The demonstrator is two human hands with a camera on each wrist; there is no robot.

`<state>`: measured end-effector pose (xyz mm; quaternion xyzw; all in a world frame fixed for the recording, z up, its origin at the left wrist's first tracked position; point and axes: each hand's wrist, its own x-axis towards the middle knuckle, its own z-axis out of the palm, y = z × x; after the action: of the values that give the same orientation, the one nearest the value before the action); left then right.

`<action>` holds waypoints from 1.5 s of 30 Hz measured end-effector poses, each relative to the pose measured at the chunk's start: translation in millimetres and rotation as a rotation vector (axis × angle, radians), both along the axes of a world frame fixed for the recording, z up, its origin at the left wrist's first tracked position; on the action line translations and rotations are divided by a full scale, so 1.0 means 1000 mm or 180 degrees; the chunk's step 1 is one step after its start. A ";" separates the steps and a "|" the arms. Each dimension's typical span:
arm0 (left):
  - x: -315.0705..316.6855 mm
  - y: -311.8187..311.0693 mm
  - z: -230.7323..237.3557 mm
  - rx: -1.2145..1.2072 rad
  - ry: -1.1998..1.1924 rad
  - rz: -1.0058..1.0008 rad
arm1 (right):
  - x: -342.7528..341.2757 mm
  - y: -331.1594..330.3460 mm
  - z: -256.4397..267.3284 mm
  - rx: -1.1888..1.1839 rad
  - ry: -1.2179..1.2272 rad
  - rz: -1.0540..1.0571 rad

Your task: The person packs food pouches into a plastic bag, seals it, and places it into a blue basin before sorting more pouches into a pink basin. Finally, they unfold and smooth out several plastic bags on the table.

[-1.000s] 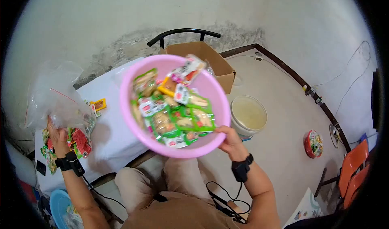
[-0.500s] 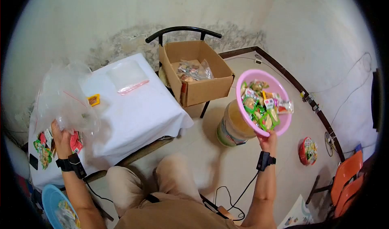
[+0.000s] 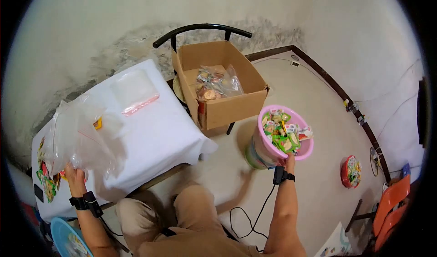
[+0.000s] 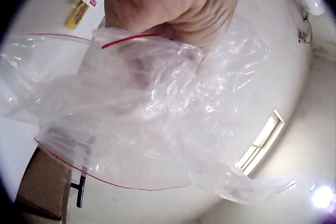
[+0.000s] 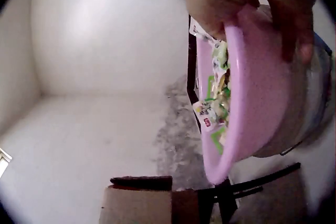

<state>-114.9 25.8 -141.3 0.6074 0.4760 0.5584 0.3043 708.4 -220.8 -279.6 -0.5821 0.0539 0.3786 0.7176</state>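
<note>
My left hand [image 3: 76, 178] grips crumpled clear plastic bags [image 3: 68, 132] with red seal strips, over the left end of the table. In the left wrist view the bags spread out below the palm. Partly hidden behind them are snack packets [image 3: 48, 184] and a yellow packet [image 3: 98, 123]. With my right hand [image 3: 290, 160] I grip the near rim of a pink basin [image 3: 310, 147], thumb at the inside edge and fingers outside in the right wrist view. Wrapped snack packets [image 3: 283, 130] fill the basin. It overlaps the top of a round bucket [image 3: 255, 159] on the floor.
A cardboard box [image 3: 234, 106] holding bagged packets sits on a black chair [image 3: 200, 27]. Flat clear bags [image 3: 136, 88] lie on the white tablecloth [image 3: 154, 141]. A blue basin [image 3: 57, 229] is at lower left; a red container [image 3: 344, 171] and orange chair [image 3: 393, 194] are at right.
My right hand has carried the pink basin from in front of my body to the right and down over the bucket. The left hand keeps hold of the bags, shifting slightly.
</note>
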 end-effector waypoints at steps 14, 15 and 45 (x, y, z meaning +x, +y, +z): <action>0.107 -0.059 0.040 0.0206 -0.0681 0.0051 | 0.021 -0.017 0.001 0.0283 -0.0193 -0.0075; 0.110 -0.062 0.041 0.0219 -0.0682 0.0123 | 0.020 -0.018 0.003 0.0273 -0.0211 -0.0127; 0.089 0.027 0.107 0.1567 0.1900 0.1260 | -0.216 0.016 0.179 0.0628 -0.3579 0.0806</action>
<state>-26.3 53.2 -34.5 0.6937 0.5030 0.5028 -0.1135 492.5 -204.8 -100.3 -0.6259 -0.4407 0.0976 0.6360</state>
